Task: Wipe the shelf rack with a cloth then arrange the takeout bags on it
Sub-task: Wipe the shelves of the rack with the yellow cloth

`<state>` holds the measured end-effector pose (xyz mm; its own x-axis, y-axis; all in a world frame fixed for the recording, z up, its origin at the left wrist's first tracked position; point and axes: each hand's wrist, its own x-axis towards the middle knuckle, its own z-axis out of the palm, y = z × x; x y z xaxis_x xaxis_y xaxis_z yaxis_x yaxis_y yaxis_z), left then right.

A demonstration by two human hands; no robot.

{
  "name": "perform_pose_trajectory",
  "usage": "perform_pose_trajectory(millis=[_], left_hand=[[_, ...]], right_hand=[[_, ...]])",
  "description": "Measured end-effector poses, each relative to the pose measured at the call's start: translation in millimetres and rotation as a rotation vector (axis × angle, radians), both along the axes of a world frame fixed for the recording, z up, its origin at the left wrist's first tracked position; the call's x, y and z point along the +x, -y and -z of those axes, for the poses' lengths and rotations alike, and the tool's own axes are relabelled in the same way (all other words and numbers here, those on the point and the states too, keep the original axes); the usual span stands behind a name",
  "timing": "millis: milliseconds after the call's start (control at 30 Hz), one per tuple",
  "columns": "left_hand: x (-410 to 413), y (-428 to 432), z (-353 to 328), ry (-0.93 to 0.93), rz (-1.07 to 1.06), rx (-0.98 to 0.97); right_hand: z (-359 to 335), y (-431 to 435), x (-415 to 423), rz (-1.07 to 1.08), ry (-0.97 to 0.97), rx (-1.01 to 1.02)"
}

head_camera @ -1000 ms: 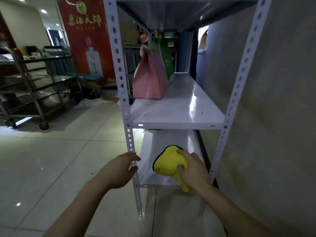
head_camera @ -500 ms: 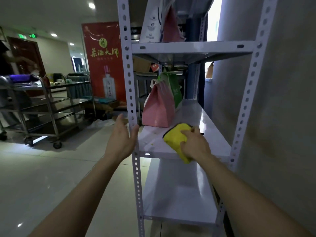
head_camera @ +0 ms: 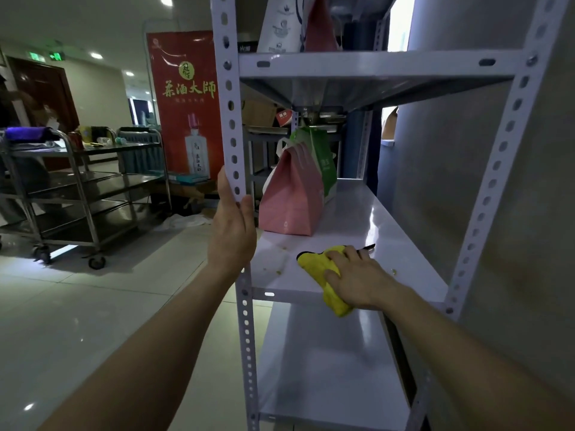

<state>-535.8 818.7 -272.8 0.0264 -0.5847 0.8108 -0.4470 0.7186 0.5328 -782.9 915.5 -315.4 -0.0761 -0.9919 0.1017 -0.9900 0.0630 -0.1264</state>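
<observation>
A white metal shelf rack (head_camera: pixel 382 62) stands against the wall on the right. My right hand (head_camera: pixel 357 279) presses a yellow cloth (head_camera: pixel 323 269) flat on the front of the middle shelf (head_camera: pixel 398 244), where small crumbs lie. My left hand (head_camera: pixel 233 228) grips the rack's front left post (head_camera: pixel 230 119). A pink takeout bag (head_camera: pixel 292 200) stands further back on the middle shelf, with a green bag (head_camera: pixel 323 157) right behind it. A white bag (head_camera: pixel 280 23) and another pink bag (head_camera: pixel 320 26) stand on the top shelf.
A lower shelf (head_camera: pixel 333 368) lies bare below. Steel trolleys (head_camera: pixel 81 188) stand at the left on the tiled floor, before a red banner (head_camera: pixel 186 104). White plastic (head_camera: pixel 183 220) lies on the floor near the rack. The wall (head_camera: pixel 513 213) runs close along the rack's right side.
My right hand lifted the cloth from the lower shelf to the middle shelf and slid it toward the front. My left hand rose up the post and closed around it.
</observation>
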Motion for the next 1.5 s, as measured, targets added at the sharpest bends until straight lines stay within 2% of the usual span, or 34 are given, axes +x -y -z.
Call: perform_pose_trajectory(millis=[133,433,567,867,1067,1267,1500], left_hand=[[-2,9,5,-0.011,-0.019,-0.067],[-5,14,11,-0.037,-0.060,-0.102],[-6,11,9,-0.045,-0.080,-0.118],[-5,3,6,-0.049,-0.125,-0.095],[-6,-8,2,-0.022,-0.158,-0.029],[-8,-15,1,-0.012,-0.131,0.015],[-8,-12,2,-0.006,-0.146,0.073]], right_hand=[[0,39,3,0.005,0.027,0.077],[-5,120,61,0.042,0.153,0.038],[-8,133,76,0.034,0.107,0.016],[-1,89,102,-0.091,0.102,-0.020],[0,61,104,-0.079,0.136,-0.007],[2,33,72,0.031,0.216,-0.012],[6,-21,-26,0.302,0.212,-0.041]])
